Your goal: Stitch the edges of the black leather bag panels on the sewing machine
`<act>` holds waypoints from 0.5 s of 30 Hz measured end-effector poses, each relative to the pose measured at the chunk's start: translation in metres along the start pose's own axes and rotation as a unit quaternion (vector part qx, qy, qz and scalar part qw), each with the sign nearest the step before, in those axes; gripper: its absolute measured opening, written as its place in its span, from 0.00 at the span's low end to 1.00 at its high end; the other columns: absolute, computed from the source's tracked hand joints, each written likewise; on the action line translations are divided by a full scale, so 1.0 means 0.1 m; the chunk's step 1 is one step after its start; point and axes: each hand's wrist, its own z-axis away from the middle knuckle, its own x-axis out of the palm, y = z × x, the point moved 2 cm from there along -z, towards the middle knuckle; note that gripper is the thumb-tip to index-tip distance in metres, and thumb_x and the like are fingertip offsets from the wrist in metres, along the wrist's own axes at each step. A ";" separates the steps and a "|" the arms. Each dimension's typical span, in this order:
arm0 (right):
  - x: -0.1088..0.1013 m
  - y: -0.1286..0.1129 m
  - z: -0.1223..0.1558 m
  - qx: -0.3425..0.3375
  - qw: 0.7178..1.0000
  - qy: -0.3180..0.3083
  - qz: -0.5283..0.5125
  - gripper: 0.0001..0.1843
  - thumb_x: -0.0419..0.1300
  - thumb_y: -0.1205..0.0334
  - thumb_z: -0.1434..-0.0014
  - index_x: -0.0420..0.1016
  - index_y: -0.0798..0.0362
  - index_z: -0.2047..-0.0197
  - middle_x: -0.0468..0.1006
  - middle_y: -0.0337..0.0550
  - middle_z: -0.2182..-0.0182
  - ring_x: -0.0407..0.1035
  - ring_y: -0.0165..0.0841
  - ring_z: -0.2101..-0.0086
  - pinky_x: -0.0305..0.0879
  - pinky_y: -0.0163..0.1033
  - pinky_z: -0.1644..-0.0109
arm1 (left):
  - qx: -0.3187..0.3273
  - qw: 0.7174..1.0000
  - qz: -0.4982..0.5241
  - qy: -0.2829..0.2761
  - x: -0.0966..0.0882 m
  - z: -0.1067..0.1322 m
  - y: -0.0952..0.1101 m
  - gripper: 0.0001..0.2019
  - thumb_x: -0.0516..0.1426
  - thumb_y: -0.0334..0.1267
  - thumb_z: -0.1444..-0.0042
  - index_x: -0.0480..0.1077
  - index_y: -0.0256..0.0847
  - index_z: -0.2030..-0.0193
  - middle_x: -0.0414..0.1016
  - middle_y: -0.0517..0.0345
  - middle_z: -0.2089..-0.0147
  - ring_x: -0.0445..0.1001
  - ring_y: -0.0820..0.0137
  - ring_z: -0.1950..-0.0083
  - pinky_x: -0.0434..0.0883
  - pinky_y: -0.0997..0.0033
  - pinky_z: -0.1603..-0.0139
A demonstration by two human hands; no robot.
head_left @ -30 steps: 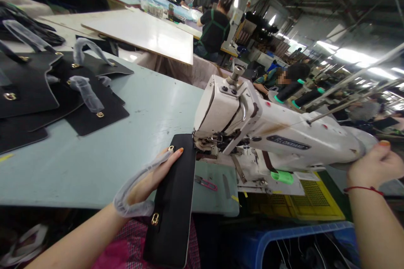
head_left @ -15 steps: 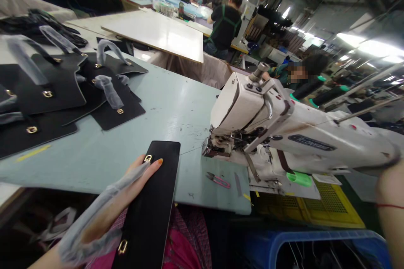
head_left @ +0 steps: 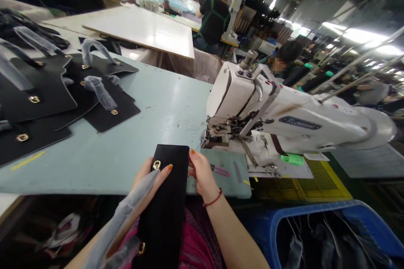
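Observation:
A black bag panel with gold-coloured buckles and a handle wrapped in whitish film is tilted over my lap, its upper end above the table edge. My left hand grips its left side near the upper buckle, thumb on the front, other fingers behind. My right hand is at the panel's upper right edge, fingers bent and closed against it; whether thread is also between them I cannot tell. Partly behind this hand lie pink-handled thread snips. The white sewing machine stands just beyond, to the right.
Several black panels with wrapped handles lie piled on the left of the pale green table. A blue bin holding dark pieces stands at lower right, near a yellow crate. Co-workers sit beyond.
My right hand has come in from the far right to the panel's right edge. My left hand still grips the panel, which has shifted slightly right in view.

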 end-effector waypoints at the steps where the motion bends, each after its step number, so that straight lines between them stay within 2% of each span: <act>1: 0.04 -0.04 -0.07 0.000 1.000 0.017 -0.016 0.22 0.64 0.41 0.45 0.74 0.55 0.67 0.75 0.39 0.73 0.65 0.27 0.76 0.54 0.29 0.78 | -0.001 1.000 -0.012 -0.005 0.01 0.01 -0.02 0.23 0.58 0.56 0.46 0.70 0.44 0.50 0.79 0.52 0.57 0.79 0.56 0.58 0.77 0.59 0.61; 3: 0.07 -0.11 -0.16 0.003 0.998 0.044 -0.044 0.20 0.67 0.45 0.49 0.71 0.54 0.73 0.71 0.34 0.79 0.59 0.25 0.79 0.51 0.30 0.78 | 0.000 1.000 -0.018 -0.019 0.02 0.03 -0.02 0.25 0.59 0.57 0.47 0.68 0.43 0.48 0.79 0.51 0.56 0.78 0.56 0.56 0.76 0.58 0.59; 5: 0.07 -0.16 -0.18 -0.002 0.996 0.060 -0.070 0.18 0.68 0.48 0.50 0.70 0.53 0.76 0.71 0.34 0.79 0.60 0.26 0.78 0.55 0.32 0.76 | 0.002 0.999 -0.009 -0.037 0.04 0.04 0.00 0.27 0.60 0.58 0.48 0.67 0.43 0.48 0.78 0.51 0.55 0.78 0.56 0.56 0.76 0.58 0.57; 8: -0.01 -0.17 -0.08 -0.020 0.995 0.062 -0.072 0.20 0.64 0.43 0.46 0.74 0.53 0.70 0.76 0.38 0.74 0.66 0.30 0.74 0.59 0.33 0.73 | 0.001 0.999 0.011 -0.048 0.06 0.03 0.04 0.29 0.60 0.59 0.49 0.65 0.43 0.47 0.77 0.51 0.54 0.77 0.55 0.54 0.75 0.57 0.54; 10: -0.08 -0.14 0.04 -0.019 0.999 0.023 -0.018 0.25 0.60 0.38 0.43 0.77 0.54 0.63 0.77 0.42 0.71 0.66 0.30 0.74 0.58 0.32 0.75 | -0.006 0.999 0.031 -0.038 0.06 0.00 0.04 0.29 0.60 0.58 0.48 0.64 0.44 0.45 0.77 0.50 0.51 0.77 0.55 0.51 0.74 0.57 0.52; 12: -0.13 -0.07 0.18 -0.011 0.997 -0.043 0.068 0.25 0.62 0.39 0.43 0.78 0.54 0.60 0.76 0.41 0.71 0.65 0.29 0.74 0.57 0.32 0.75 | -0.012 0.998 0.060 -0.034 0.03 -0.03 0.01 0.30 0.61 0.56 0.48 0.62 0.44 0.43 0.76 0.49 0.49 0.77 0.54 0.49 0.74 0.56 0.50; 14: -0.15 0.02 0.29 0.017 0.981 -0.131 0.140 0.22 0.66 0.42 0.45 0.79 0.55 0.62 0.75 0.39 0.73 0.62 0.26 0.77 0.58 0.32 0.73 | 0.008 0.993 0.091 -0.070 -0.03 -0.03 -0.02 0.31 0.62 0.54 0.48 0.61 0.44 0.41 0.76 0.49 0.47 0.76 0.54 0.48 0.74 0.55 0.48; 15: -0.16 0.07 0.31 0.044 0.973 -0.166 0.155 0.23 0.66 0.42 0.45 0.79 0.55 0.63 0.73 0.38 0.76 0.59 0.24 0.80 0.55 0.31 0.75 | 0.031 0.990 0.102 -0.097 -0.07 -0.03 -0.03 0.32 0.62 0.52 0.47 0.60 0.44 0.39 0.75 0.48 0.44 0.75 0.54 0.45 0.74 0.54 0.45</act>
